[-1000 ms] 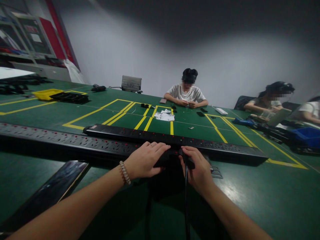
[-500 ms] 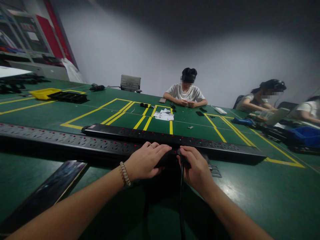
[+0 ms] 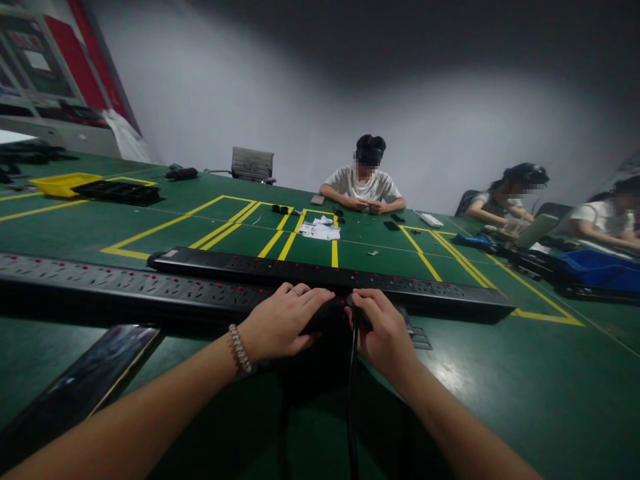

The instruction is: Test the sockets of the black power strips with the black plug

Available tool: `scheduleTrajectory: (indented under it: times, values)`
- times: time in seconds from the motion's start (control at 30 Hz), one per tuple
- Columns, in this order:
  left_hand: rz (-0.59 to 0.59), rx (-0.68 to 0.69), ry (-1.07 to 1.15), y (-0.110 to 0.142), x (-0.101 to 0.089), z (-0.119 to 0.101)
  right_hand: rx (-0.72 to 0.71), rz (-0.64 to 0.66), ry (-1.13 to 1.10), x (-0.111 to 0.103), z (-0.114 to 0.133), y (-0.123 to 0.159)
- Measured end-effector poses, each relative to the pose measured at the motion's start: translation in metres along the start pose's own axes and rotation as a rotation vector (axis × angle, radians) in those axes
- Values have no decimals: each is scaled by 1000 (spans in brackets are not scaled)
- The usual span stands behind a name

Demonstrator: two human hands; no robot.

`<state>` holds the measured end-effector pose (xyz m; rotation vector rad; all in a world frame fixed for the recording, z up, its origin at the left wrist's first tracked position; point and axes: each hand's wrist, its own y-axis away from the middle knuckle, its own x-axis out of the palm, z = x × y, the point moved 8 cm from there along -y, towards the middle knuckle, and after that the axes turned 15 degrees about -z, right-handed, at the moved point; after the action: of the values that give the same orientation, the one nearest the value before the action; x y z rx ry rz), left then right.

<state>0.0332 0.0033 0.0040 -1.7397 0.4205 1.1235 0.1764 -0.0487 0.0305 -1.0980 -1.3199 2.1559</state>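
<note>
A long black power strip with several red-marked sockets runs in from the left edge of the head view toward my hands. Over its right part lies my left hand, fingers across the top and thumb on the near side, holding it. My right hand pinches a black plug against the strip's right end. From it a black cable hangs toward me. Whether the plug's pins are in a socket cannot be seen. Just behind lies a second black power strip.
A phone lies on the green table at left. White papers sit mid-table. Further off are a yellow tray, a black tray and a blue bin. Co-workers sit across and at right.
The view has turned slightly right. The plug in my right hand has tipped more upright against the strip, and its cable has swung left. My left hand keeps its hold.
</note>
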Motion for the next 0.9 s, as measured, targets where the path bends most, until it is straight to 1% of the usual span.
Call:
scheduleTrajectory:
  times: [0.17,0.33,0.53,0.9]
  values:
    - [2,0,-1,0,0,1,7,2,-32,-2,0,-1]
    - [4,2,-5,1,0,2,53,-59,-86,-8,-6,-1]
    - [6,-5,-2,1,-2,2,97,-85,-106,-9,-13,-1]
    - [4,-8,-2,1,-2,3,45,-98,-67,-9,-6,0]
